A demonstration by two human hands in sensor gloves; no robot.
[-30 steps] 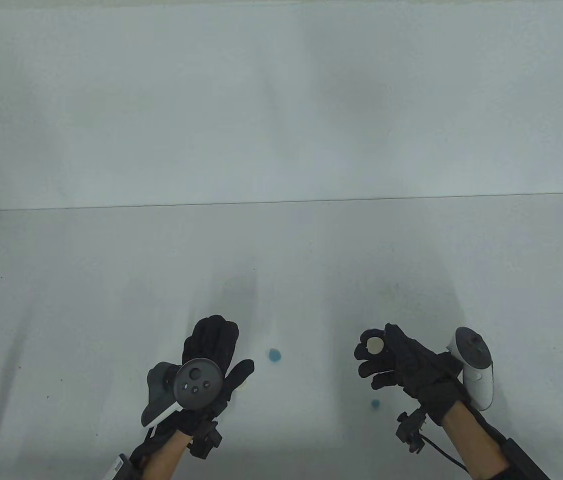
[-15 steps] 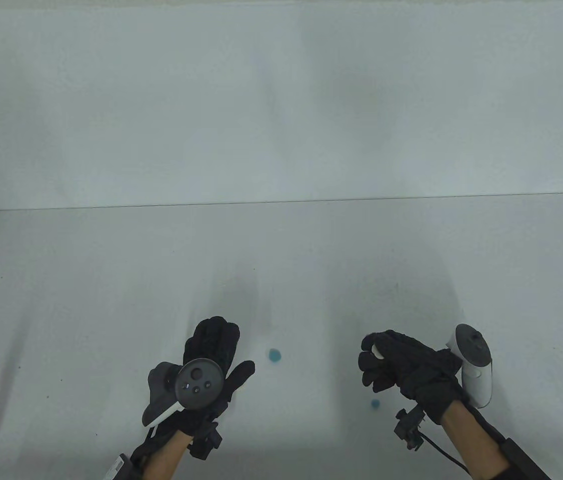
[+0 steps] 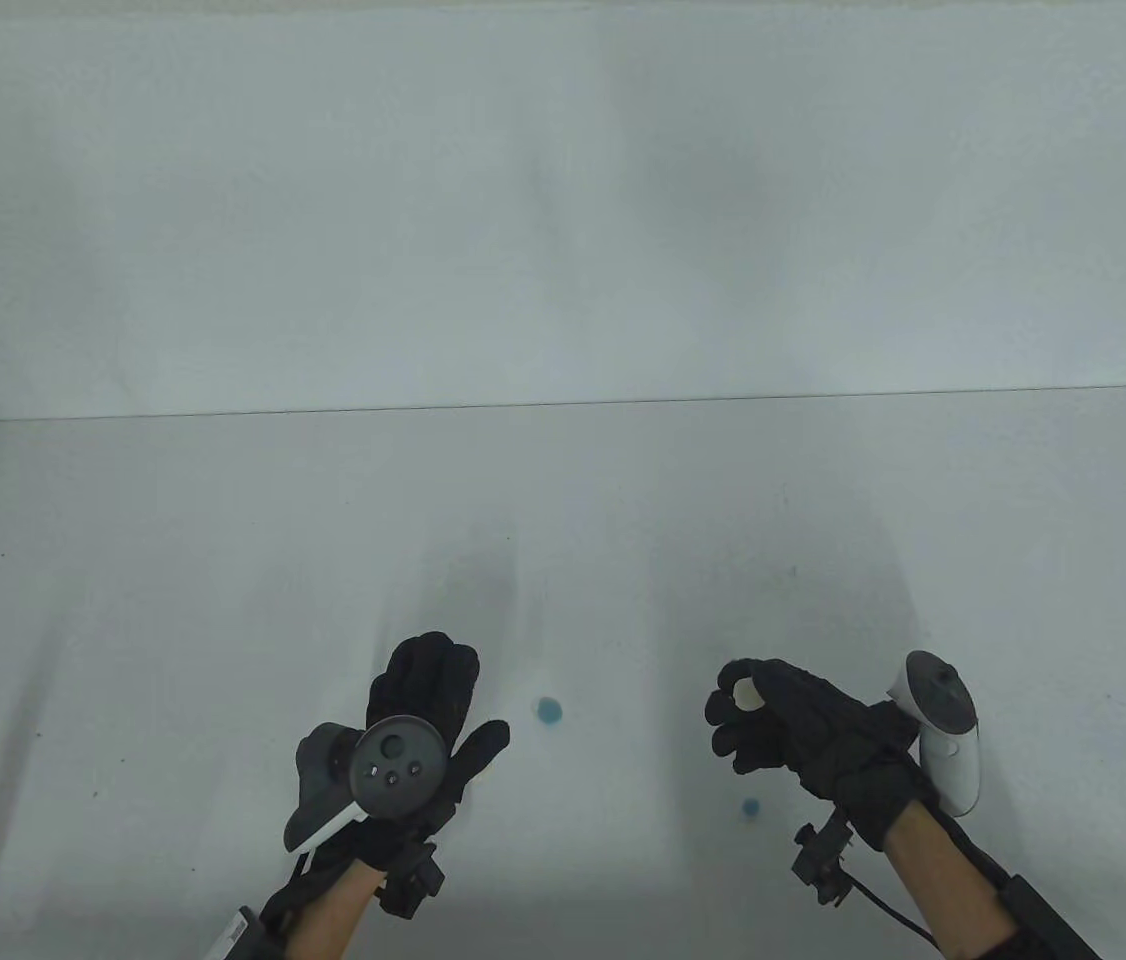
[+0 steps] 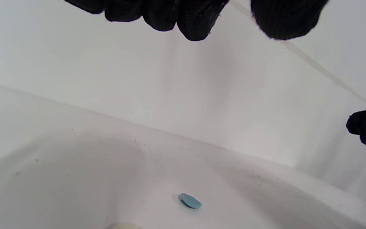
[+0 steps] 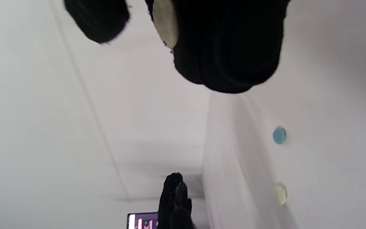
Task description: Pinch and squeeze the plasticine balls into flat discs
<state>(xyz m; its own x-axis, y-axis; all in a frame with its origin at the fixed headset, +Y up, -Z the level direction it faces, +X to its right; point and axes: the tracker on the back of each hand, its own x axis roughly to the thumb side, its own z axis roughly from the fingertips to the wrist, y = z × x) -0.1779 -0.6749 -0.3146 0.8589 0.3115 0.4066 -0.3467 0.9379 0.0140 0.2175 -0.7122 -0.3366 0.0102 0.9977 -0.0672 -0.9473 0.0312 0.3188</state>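
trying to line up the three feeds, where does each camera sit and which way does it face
Table view: above the near edge, looking down at the white table; shows the left hand and the right hand pinching a cream disc.
Left wrist view: low on the left wrist, looking across the table; fingertips at top, a blue disc below.
Right wrist view: on the right wrist, rolled sideways; fingers holding the cream disc at top.
Shared: that blue disc shows in all three.

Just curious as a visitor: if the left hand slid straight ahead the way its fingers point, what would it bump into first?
Probably nothing: the left hand points up the bare table toward the far edge; the blue disc sits off to its right, out of line.
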